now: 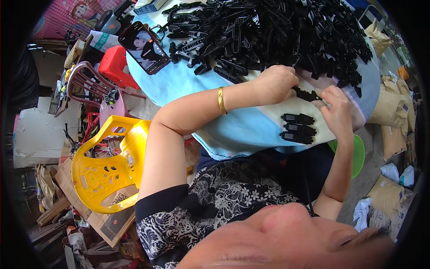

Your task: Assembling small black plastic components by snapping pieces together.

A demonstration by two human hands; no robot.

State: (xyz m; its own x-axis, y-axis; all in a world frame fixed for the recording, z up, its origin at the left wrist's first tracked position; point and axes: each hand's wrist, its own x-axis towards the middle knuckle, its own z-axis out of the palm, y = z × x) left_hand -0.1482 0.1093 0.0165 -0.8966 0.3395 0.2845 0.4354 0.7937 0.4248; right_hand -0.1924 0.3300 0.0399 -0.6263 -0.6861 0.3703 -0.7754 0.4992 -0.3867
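Over the near part of the table, my left hand (277,84) is closed at the left end of a small black plastic part (306,94). My right hand (335,110) pinches the other end between thumb and fingers. The part spans the gap between both hands, and its ends are hidden by the fingers. Just below lie several similar black plastic parts (298,127), set side by side in a short column on the cloth. Beyond my hands rises a big loose heap of black plastic parts (273,36).
A pale blue and cream cloth (228,130) covers the round table. At the left a phone (144,48) with a lit screen leans near the heap. A yellow chair (112,166), pink chair (109,98) and red stool (117,67) stand left; brown sacks (389,107) and a green basin (357,157) are right.
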